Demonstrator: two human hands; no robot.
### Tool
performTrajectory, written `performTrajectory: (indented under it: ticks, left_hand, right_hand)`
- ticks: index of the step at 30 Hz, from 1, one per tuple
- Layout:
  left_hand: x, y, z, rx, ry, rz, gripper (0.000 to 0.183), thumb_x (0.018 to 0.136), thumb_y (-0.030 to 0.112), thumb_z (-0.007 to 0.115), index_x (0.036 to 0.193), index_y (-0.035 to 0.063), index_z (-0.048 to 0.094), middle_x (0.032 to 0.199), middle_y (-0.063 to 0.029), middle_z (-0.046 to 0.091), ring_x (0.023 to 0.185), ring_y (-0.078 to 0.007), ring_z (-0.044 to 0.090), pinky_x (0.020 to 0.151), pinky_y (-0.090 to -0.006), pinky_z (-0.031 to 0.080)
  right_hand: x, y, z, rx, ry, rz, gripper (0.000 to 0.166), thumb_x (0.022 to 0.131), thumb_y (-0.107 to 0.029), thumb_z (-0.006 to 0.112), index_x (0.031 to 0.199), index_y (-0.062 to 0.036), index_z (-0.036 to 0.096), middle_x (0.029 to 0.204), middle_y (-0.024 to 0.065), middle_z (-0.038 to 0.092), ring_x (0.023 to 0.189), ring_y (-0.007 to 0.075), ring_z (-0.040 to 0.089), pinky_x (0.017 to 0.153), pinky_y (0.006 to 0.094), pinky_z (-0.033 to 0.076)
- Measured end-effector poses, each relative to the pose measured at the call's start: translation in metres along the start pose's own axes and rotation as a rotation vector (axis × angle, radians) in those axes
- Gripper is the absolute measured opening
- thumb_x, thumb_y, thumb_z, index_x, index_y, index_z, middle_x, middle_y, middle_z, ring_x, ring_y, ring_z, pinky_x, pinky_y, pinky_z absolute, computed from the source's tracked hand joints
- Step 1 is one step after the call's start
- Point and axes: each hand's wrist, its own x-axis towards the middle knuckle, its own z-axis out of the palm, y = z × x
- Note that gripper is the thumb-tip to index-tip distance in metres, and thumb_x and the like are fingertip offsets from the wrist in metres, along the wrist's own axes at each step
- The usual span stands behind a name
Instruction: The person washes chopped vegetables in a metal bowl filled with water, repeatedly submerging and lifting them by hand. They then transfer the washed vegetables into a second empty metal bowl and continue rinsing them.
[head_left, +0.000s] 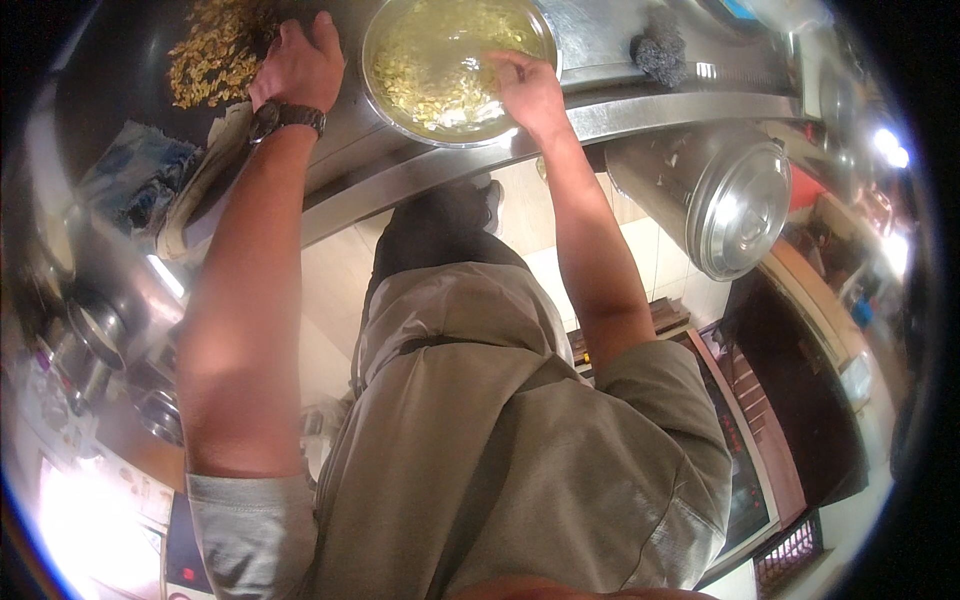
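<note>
My right hand (529, 88) reaches over the near right rim of a round steel bowl (367, 79), its fingertips at the liquid. The bowl holds pale yellow liquid with many small yellowish pieces (472, 97) in it. Whether the fingers pinch anything does not show. To the left, my left hand (304, 67), with a dark watch (289, 120) at the wrist, is beside a heap of yellow-brown pieces (210, 67) on a dark surface (135, 75). Its fingers are bent, and its palm is hidden from view.
A dark metal scouring pad (660, 52) lies on the steel counter (600, 37), right of the bowl. Below the counter's edge (637, 116) stands a lidded steel pot (739, 206). A bluish cloth (142, 172) and a beige cloth (206, 180) lie near my left forearm.
</note>
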Motion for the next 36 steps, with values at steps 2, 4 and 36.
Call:
performTrajectory:
  ticks: [2, 4, 36]
  left_hand:
    - [0.001, -0.003, 0.003, 0.028, 0.033, 0.032, 0.065, 0.098, 0.061, 0.030, 0.118, 0.0052, 0.058, 0.105, -0.0272, 0.067, 0.095, -0.0459, 0.065, 0.081, -0.0549, 0.050]
    - [0.001, -0.005, 0.004, 0.020, 0.023, 0.031, 0.066, 0.098, 0.062, 0.030, 0.119, 0.0053, 0.058, 0.104, -0.0276, 0.067, 0.095, -0.0460, 0.065, 0.081, -0.0549, 0.050]
    - [-0.005, 0.034, -0.042, 0.069, -0.131, -0.149, 0.062, 0.100, 0.051, 0.035, 0.128, 0.0005, 0.057, 0.110, -0.0264, 0.066, 0.100, -0.0447, 0.063, 0.089, -0.0536, 0.049]
  right_hand:
    - [0.008, 0.002, 0.007, 0.004, 0.056, -0.024, 0.027, 0.092, -0.016, 0.056, 0.111, -0.0089, 0.073, 0.074, 0.0104, 0.070, 0.062, 0.0133, 0.062, 0.064, 0.0286, 0.051]
    - [0.017, 0.002, 0.018, -0.060, 0.108, -0.094, 0.024, 0.091, -0.018, 0.058, 0.105, -0.0101, 0.075, 0.072, 0.0124, 0.071, 0.060, 0.0174, 0.065, 0.061, 0.0306, 0.054]
    - [-0.013, 0.010, 0.016, 0.132, -0.176, -0.029, 0.035, 0.088, -0.032, 0.072, 0.111, -0.0067, 0.074, 0.094, 0.0109, 0.074, 0.086, 0.0160, 0.068, 0.079, 0.0275, 0.053]
